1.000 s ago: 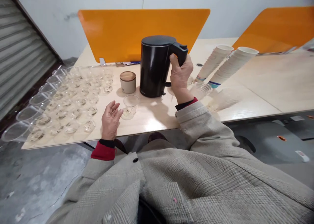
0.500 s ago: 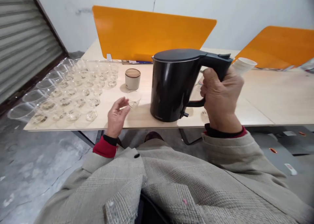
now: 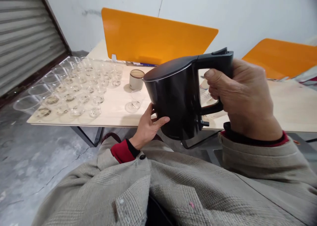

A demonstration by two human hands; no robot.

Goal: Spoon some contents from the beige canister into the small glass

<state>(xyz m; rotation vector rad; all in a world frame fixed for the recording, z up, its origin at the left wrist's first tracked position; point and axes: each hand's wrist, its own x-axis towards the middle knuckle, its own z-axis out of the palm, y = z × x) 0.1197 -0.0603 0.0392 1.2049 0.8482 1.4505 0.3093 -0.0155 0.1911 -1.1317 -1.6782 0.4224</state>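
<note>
Holding the black kettle aloft in the right hand, with the fingers clenched around the handle. Tilting the kettle toward the left, with its lid slanting down that way and its base off the tabletop, over the near edge. Reaching with the left hand to the lower left side of the kettle, with the thumb laid across the near face and the fingers spread, not clenched. Cannot tell the firmness of that contact.

Just left of the kettle, beyond the left hand, showing a single clear cup upright on the tabletop, with dark bits at the bottom. Just beyond the single clear cup, showing a beige canister with a wooden top. Farther left, showing rows of clear cups set close together, with dark flakes inside. Bordered on the far side by an orange panel, with a second orange panel farther right. Dressed in a grey checked coat with red inner cuffs.
</note>
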